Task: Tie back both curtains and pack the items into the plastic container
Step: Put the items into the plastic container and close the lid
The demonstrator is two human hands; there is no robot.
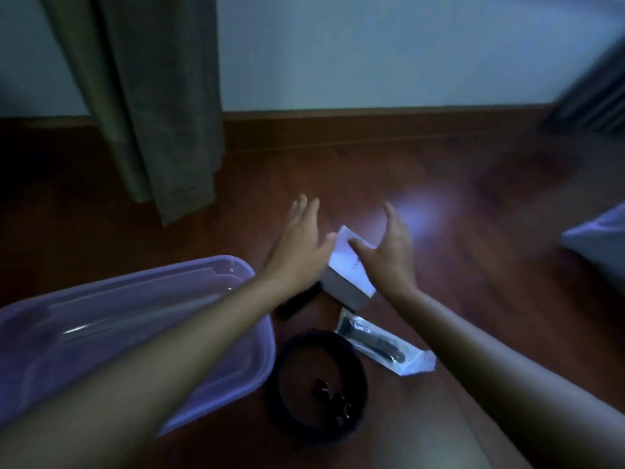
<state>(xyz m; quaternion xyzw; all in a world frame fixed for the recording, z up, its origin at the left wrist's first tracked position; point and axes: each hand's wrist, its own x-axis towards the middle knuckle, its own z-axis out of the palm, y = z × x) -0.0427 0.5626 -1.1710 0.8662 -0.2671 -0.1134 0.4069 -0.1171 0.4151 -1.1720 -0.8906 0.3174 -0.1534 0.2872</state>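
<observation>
Your left hand [306, 242] and right hand [389, 248] hover with fingers spread and relaxed, gripping nothing, one on each side of the white box [348, 269] that lies on the wooden floor [473, 265] between them; your thumbs are at its far end, though contact is too blurred to judge. The plastic container [135, 333] sits under your left forearm, and the curtain [152, 96] hangs beyond your left fingertips. Just nearer you than the box lie a small dark object [297, 302], a dark round bowl [318, 377] with small pieces inside, and a clear packet [385, 346] under your right wrist. If you close unevenly, the box could slip or twist out; swinging it leftward low could clip the container's rim, and a dragged forearm could knock the bowl and scatter its contents. The dim light makes edges easy to misjudge.
</observation>
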